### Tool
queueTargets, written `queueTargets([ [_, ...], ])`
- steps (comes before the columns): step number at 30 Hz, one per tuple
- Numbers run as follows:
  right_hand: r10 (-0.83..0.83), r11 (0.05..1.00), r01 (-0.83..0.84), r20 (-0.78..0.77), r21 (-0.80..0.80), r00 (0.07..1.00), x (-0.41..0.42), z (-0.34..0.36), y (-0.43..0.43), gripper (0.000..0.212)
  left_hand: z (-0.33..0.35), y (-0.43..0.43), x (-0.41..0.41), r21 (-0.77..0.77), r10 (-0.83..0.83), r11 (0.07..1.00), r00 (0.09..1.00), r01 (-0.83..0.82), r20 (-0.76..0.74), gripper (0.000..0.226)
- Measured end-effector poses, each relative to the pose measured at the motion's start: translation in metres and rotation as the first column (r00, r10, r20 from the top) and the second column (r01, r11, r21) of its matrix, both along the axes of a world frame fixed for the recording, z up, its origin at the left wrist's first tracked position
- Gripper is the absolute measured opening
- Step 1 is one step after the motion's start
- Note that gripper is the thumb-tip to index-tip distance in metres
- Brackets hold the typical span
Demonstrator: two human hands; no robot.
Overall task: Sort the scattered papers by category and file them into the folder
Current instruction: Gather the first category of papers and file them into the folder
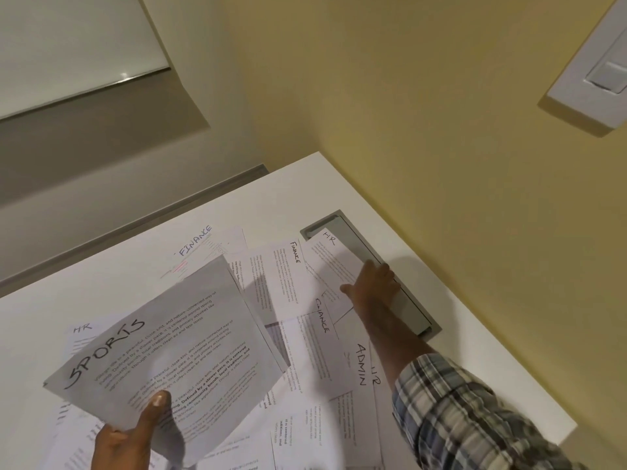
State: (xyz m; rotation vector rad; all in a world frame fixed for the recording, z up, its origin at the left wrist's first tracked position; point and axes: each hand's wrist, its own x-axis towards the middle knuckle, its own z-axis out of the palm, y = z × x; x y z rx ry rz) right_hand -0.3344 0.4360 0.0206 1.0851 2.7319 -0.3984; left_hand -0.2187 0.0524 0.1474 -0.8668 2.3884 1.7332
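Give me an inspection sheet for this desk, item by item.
Surface: white desk, mostly under paper.
Job's things: loose sheets headed HR, FINANCE, ADMIN; SPORTS sheet lifted; no folder seen.
Clutter: grey slot cover set in the desk.
Hands: left hand holds the SPORTS sheet; right hand touches an HR sheet, grip unclear.
Cables: nothing seen.
Surroundings: yellow wall, wall switch, window blind.

Office: white desk (112, 286) with cable tray (373, 266), HR- and finance-labelled papers (295, 279).
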Motion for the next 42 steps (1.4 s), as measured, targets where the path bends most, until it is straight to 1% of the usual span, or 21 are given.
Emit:
queueTargets([
  [2, 0.013, 0.999, -0.012, 0.034, -0.035, 0.999, -0.003, 0.003, 0.001, 0.080, 0.001, -0.002, -0.001, 0.014, -0.016, 1.000, 1.000, 0.016, -0.019, 0.076],
  [4, 0.016, 0.999, -0.013, 0.075, -0.036, 0.997, -0.004, 0.006, 0.003, 0.084, 0.002, -0.005, -0.001, 0.003, -0.026, 1.000, 0.999, 0.026, -0.035, 0.079],
  [8, 0.021, 0.999, -0.016, 0.106, -0.048, 0.994, -0.003, 0.007, 0.009, 0.093, 0.001, -0.013, 0.003, 0.001, -0.005, 1.000, 0.999, 0.005, -0.054, 0.098],
  [11, 0.044, 0.997, -0.037, 0.111, -0.064, 0.993, -0.003, 0.010, 0.012, 0.089, -0.002, -0.020, 0.006, 0.004, 0.004, 1.000, 0.998, -0.003, -0.057, 0.104],
  [13, 0.043, 0.996, -0.034, 0.107, -0.082, 0.993, -0.003, 0.012, 0.011, 0.083, -0.002, -0.020, 0.009, -0.001, -0.006, 1.000, 0.999, 0.006, -0.050, 0.101],
  [16, 0.034, 0.989, -0.025, 0.061, -0.146, 0.998, -0.003, 0.006, 0.009, 0.063, -0.001, -0.016, 0.011, 0.015, -0.005, 1.000, 0.998, 0.006, -0.057, 0.093],
  [19, -0.008, 0.964, -0.010, -0.068, -0.264, 0.998, -0.002, -0.002, 0.008, 0.036, -0.006, -0.019, 0.012, 0.029, -0.008, 1.000, 0.998, 0.010, -0.059, 0.103],
  [20, -0.040, 0.949, 0.004, -0.108, -0.316, 0.993, -0.002, -0.005, 0.009, 0.031, -0.007, -0.021, 0.012, 0.029, -0.015, 0.999, 0.998, 0.017, -0.064, 0.105],
  [23, -0.231, 0.854, 0.108, -0.185, -0.509, 0.955, -0.001, -0.006, 0.014, 0.031, -0.006, -0.023, 0.013, 0.061, -0.026, 0.998, 0.998, 0.030, -0.064, 0.094],
  [26, -0.460, 0.677, 0.230, -0.159, -0.699, 0.874, 0.000, -0.005, 0.021, 0.031, -0.007, -0.023, 0.015, 0.061, -0.058, 0.996, 0.995, 0.063, -0.081, 0.079],
  [29, -0.612, 0.547, 0.303, -0.125, -0.780, 0.781, 0.003, -0.005, 0.034, 0.028, -0.007, -0.022, 0.015, 0.078, -0.043, 0.996, 0.994, 0.051, -0.097, 0.056],
  [31, -0.704, 0.469, 0.324, -0.126, -0.821, 0.699, 0.006, -0.010, 0.044, 0.029, -0.008, -0.022, 0.016, 0.086, -0.057, 0.994, 0.992, 0.067, -0.109, 0.047],
  [32, -0.738, 0.440, 0.333, -0.125, -0.834, 0.663, 0.008, -0.013, 0.050, 0.031, -0.008, -0.021, 0.017, 0.089, -0.068, 0.993, 0.991, 0.078, -0.114, 0.047],
  [34, -0.777, 0.394, 0.342, -0.110, -0.853, 0.620, 0.012, -0.017, 0.056, 0.036, -0.010, -0.020, 0.018, 0.087, -0.092, 0.991, 0.988, 0.104, -0.125, 0.059],
  [35, -0.779, 0.394, 0.342, -0.112, -0.853, 0.617, 0.016, -0.015, 0.057, 0.040, -0.010, -0.019, 0.018, 0.090, -0.092, 0.991, 0.987, 0.104, -0.130, 0.065],
  [36, -0.774, 0.421, 0.344, -0.134, -0.840, 0.619, 0.021, -0.012, 0.055, 0.043, -0.009, -0.017, 0.019, 0.098, -0.091, 0.990, 0.987, 0.105, -0.136, 0.065],
  [37, -0.752, 0.486, 0.358, -0.172, -0.797, 0.637, 0.029, -0.008, 0.051, 0.047, -0.007, -0.015, 0.019, 0.105, -0.091, 0.989, 0.985, 0.107, -0.143, 0.058],
  [38, -0.712, 0.583, 0.368, -0.238, -0.725, 0.660, 0.038, -0.004, 0.046, 0.047, -0.006, -0.013, 0.020, 0.118, -0.091, 0.987, 0.985, 0.109, -0.147, 0.046],
  [40, -0.564, 0.775, 0.326, -0.360, -0.541, 0.743, 0.062, 0.004, 0.025, 0.032, -0.004, -0.009, 0.022, 0.150, -0.089, 0.982, 0.984, 0.113, -0.155, 0.030],
  [41, -0.472, 0.837, 0.267, -0.383, -0.477, 0.794, 0.076, 0.003, 0.010, 0.026, -0.004, -0.007, 0.023, 0.168, -0.089, 0.979, 0.983, 0.117, -0.162, 0.026],
  [42, -0.386, 0.872, 0.197, -0.381, -0.448, 0.840, 0.091, 0.000, -0.005, 0.023, -0.004, -0.006, 0.025, 0.183, -0.095, 0.975, 0.981, 0.125, -0.168, 0.022],
])
